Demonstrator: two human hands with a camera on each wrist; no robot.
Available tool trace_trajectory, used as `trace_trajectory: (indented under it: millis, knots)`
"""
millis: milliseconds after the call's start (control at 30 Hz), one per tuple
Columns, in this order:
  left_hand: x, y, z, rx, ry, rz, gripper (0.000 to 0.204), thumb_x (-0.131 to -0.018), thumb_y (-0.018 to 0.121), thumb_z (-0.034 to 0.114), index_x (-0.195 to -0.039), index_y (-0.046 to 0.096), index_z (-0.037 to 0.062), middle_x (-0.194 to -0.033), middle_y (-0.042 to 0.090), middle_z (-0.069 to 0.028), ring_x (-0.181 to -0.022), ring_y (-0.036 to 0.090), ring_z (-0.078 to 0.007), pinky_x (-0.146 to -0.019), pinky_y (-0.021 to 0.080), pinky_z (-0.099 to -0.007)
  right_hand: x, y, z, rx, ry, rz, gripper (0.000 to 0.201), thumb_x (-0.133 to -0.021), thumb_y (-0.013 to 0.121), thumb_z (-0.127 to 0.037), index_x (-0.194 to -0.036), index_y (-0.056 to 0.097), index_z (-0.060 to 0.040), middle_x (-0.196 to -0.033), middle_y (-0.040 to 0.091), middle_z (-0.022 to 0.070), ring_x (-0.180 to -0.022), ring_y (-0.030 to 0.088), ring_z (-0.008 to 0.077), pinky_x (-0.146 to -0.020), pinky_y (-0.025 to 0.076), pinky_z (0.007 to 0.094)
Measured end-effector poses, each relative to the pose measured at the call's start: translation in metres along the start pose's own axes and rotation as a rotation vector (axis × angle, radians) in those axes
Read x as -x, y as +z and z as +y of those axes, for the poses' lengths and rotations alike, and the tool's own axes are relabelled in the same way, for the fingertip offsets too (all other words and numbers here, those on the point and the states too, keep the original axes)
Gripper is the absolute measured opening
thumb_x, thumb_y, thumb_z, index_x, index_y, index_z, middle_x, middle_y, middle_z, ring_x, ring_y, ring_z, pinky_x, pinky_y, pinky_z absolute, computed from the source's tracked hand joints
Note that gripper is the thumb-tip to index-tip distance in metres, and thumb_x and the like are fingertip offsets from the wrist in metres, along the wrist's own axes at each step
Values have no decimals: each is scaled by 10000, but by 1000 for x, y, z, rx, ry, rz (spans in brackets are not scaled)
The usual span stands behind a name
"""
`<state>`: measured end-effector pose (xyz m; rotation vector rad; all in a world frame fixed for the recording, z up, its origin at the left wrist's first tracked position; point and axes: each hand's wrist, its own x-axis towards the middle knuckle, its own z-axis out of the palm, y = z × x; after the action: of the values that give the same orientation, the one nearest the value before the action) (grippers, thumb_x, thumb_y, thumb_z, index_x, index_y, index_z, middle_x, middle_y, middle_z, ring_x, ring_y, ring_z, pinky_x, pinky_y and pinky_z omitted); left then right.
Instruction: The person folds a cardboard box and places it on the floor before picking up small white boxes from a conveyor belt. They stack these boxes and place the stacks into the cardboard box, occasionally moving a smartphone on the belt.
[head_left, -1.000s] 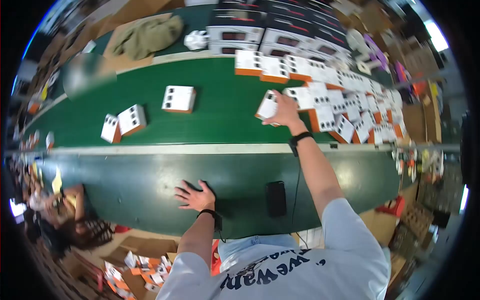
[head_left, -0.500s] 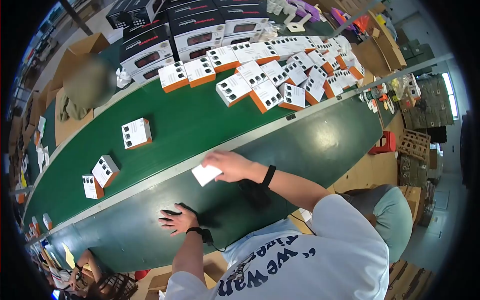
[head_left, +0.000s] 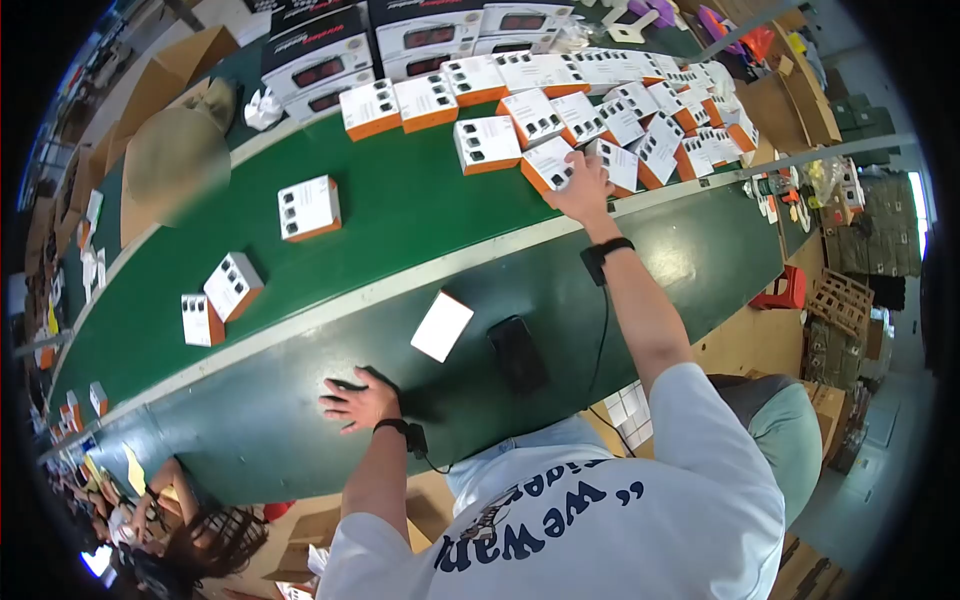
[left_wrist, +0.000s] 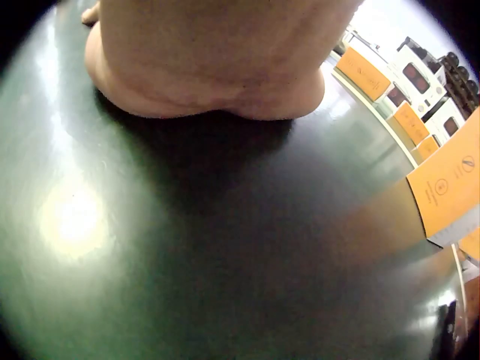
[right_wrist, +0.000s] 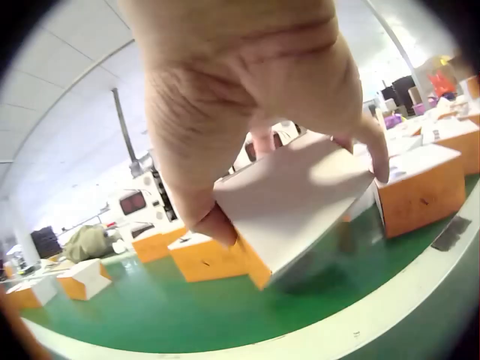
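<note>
My right hand point(head_left: 577, 180) reaches out over the green conveyor belt point(head_left: 400, 220) and grips a white box with orange sides point(head_left: 550, 165) at the edge of a crowd of like boxes. In the right wrist view the thumb and fingers point(right_wrist: 375, 157) clasp this box point(right_wrist: 300, 199), which is tilted above the belt. My left hand point(head_left: 357, 400) lies flat with spread fingers on the dark green table point(head_left: 650, 280); its palm point(left_wrist: 202, 67) presses the surface. A white box point(head_left: 442, 325) lies on this table between both hands, also seen as an orange-sided box point(left_wrist: 450, 195).
A black flat device point(head_left: 517, 353) lies on the table beside the white box. Three single boxes point(head_left: 310, 208) point(head_left: 232, 285) point(head_left: 200, 320) sit on the belt's left part. Large black-and-white cartons point(head_left: 330, 60) stand behind it. A red stool point(head_left: 775, 290) stands at right.
My right hand carried a box from the belt to the near table, let it go there, then reached back and took hold of another box. The left hand stayed flat.
</note>
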<state>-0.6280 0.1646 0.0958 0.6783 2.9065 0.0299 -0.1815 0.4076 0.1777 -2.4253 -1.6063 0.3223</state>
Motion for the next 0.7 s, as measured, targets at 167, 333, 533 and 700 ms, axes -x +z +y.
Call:
trace_trajectory:
  millis: [167,333,533,700]
  knots:
    - [-3,-2,1,-41,15,4,839,-947,538,607,-1646,292,212,-1743,145,-178,-1595,119,-442,-1171,120,-783,106,-61,-41,-41,-415,-273,890,-560,867,-259,-1389,549,-211,-1359,481,159,-1251,502,423,-1000,427,595]
    - [-8,9,-6,-27,14,44,808,-982,502,651,-1647,275,252,-1748,133,-152,-1602,99,-425,-1180,109,-776,210,-32,-112,-41,-636,-514,1016,-562,876,-270,-1502,496,-202,-1372,482,170,-1236,471,387,-1006,371,538]
    - [-13,4,-8,10,6,31,825,-971,523,609,-1656,260,232,-1751,118,-144,-1602,92,-418,-1181,101,-779,215,10,-144,-360,-742,-477,1071,-607,909,-231,-1561,422,-219,-1513,409,199,-1363,413,419,-1088,347,608]
    - [-20,-2,-12,24,6,24,826,-971,523,610,-1659,253,241,-1753,110,-140,-1604,84,-420,-1178,80,-786,53,17,-144,241,-522,-142,1053,-715,878,-201,-1611,330,-270,-1662,294,142,-1394,417,431,-1134,394,602]
